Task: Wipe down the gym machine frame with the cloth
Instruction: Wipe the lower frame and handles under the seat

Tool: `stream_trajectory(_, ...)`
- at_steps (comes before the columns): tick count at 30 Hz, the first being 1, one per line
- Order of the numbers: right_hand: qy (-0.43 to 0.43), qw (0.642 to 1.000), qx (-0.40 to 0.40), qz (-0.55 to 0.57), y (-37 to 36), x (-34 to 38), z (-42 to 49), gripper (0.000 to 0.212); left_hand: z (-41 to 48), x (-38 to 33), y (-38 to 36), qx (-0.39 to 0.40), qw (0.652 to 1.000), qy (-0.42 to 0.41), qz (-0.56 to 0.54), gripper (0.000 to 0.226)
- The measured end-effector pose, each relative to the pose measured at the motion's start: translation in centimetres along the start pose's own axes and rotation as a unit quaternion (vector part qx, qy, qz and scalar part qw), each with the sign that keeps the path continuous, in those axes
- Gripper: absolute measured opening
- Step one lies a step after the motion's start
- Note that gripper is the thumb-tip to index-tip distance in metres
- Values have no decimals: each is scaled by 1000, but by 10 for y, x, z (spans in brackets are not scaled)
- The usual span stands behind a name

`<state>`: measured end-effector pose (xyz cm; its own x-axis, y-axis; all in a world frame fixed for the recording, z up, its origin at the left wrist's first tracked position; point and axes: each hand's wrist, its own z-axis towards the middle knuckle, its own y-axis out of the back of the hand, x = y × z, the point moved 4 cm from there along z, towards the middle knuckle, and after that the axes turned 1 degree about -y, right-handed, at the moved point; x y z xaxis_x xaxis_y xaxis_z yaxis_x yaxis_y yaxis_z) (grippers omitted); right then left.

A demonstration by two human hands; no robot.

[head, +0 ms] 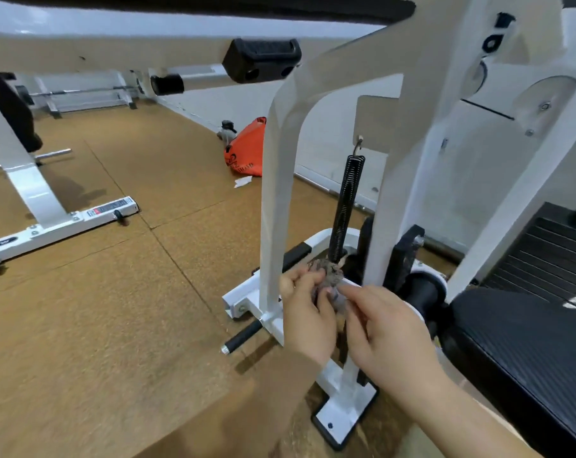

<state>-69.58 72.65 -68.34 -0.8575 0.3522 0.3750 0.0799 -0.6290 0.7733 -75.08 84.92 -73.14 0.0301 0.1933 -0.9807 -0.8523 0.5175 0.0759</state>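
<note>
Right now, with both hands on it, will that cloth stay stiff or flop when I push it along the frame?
Probably floppy: the cloth bunches into creases between the left hand and right hand. Likely light, since a pinch holds it.

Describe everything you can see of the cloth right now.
The cloth is a grey-brown rag, mottled and worn-looking, bunched into a crumpled wad rather than spread flat. The left hand and right hand both pinch it from below, hiding its lower part. It sits low in the machine, at the foot of the black coil spring, between the white frame uprights; whether it touches the frame is unclear.
</note>
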Motion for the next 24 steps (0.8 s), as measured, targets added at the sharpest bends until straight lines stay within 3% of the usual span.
stream_trajectory(4, -56, 997, 10, 56, 27, 5, -6, 33, -23, -5, -19, -41, 983, 137, -116, 14)
stream_trajectory(6, -96, 990, 8, 101, 41, 5, -6, 35, -59, -8, -39, 14, 963, 183, -195, 9)
stream_trajectory(9, -141, 982, 24, 126, 54, -2, -6, 34, -91, -19, -43, 69, 954, 244, -157, 51)
stream_trajectory(10, -142, 982, 40, 117, 55, -3, -7, 34, -91, -18, -39, 79, 951, 261, -145, 49)
stream_trajectory(14, -125, 981, 94, 117, 61, 7, -14, 32, -89, -31, 7, 14, 982, 185, 41, 17)
stream_trajectory(18, -78, 980, 120, 138, 56, 33, -12, 30, -110, -58, 61, -57, 985, 163, 21, 14)
stream_trajectory(24, -101, 945, 207, 231, 49, 62, 1, 33, -126, -96, 123, -119, 980, 159, -5, 17)
